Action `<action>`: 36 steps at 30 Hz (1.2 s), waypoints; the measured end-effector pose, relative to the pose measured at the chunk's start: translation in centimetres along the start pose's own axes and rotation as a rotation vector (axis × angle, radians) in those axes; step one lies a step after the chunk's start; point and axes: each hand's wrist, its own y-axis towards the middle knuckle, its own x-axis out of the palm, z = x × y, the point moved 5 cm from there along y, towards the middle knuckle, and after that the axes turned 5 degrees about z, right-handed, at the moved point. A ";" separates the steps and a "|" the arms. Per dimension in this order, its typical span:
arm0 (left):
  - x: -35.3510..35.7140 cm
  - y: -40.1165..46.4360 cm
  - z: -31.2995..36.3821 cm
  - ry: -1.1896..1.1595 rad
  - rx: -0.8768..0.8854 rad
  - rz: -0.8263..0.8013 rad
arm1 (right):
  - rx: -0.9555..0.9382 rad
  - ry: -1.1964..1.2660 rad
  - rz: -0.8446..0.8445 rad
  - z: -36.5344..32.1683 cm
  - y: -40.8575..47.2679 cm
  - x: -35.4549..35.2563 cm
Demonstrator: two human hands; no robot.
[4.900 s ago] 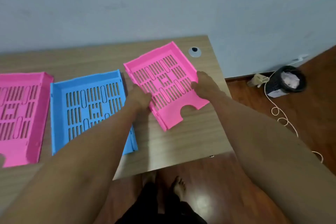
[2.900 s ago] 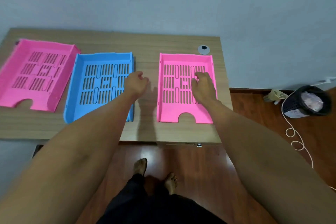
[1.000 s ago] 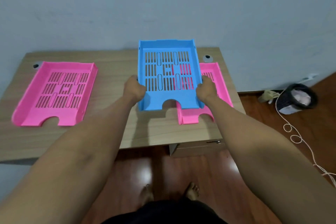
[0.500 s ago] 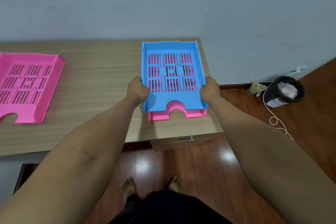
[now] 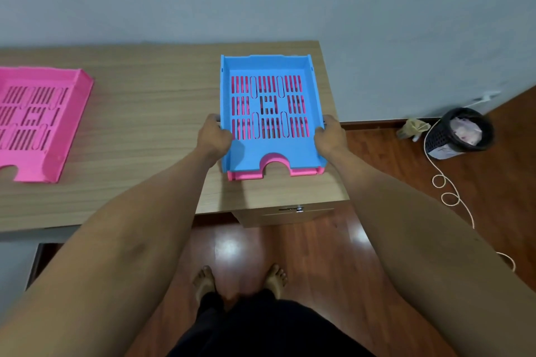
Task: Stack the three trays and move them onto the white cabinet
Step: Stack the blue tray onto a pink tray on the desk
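Note:
A blue slotted tray (image 5: 246, 153) sits nested on top of a pink tray (image 5: 304, 172) at the right end of the wooden desk (image 5: 150, 113). Only the pink tray's front lip and slivers through the slots show. My left hand (image 5: 213, 136) grips the blue tray's left wall and my right hand (image 5: 329, 136) grips its right wall. A second pink tray (image 5: 66, 113) lies apart at the desk's left, partly cut off by the frame edge. No white cabinet is in view.
A drawer unit (image 5: 290, 214) sits under the desk's right end. On the wooden floor to the right stand a black waste bin (image 5: 461, 133), a crumpled bag (image 5: 413, 127) and a looping white cord (image 5: 446, 191). My bare feet (image 5: 240, 281) are below the desk edge.
The blue tray has been lifted from the desk's middle, carried right and lowered onto the right pink tray. Over the last half second it settled lower, leaving less pink showing at the front.

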 end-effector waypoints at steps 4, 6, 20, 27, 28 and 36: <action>0.2 -0.1 -0.9 -0.058 0.000 -0.024 | 0.055 0.089 -0.072 0.6 -0.3 0.2; 0.3 -0.3 -1.1 -0.090 0.008 -0.018 | 0.065 0.118 -0.077 0.6 -0.3 0.2; 1.0 -0.7 -1.9 -0.254 -0.087 -0.088 | 0.198 0.321 -0.127 1.7 0.1 0.2; 1.3 -0.6 -1.7 -0.211 -0.107 -0.073 | 0.194 0.286 -0.131 1.7 0.6 0.6; 1.4 -0.6 -1.7 -0.216 -0.102 -0.072 | 0.189 0.281 -0.136 1.7 0.6 0.6; 0.6 -0.4 -1.5 -0.192 -0.104 -0.071 | 0.024 0.050 0.044 0.2 0.7 0.0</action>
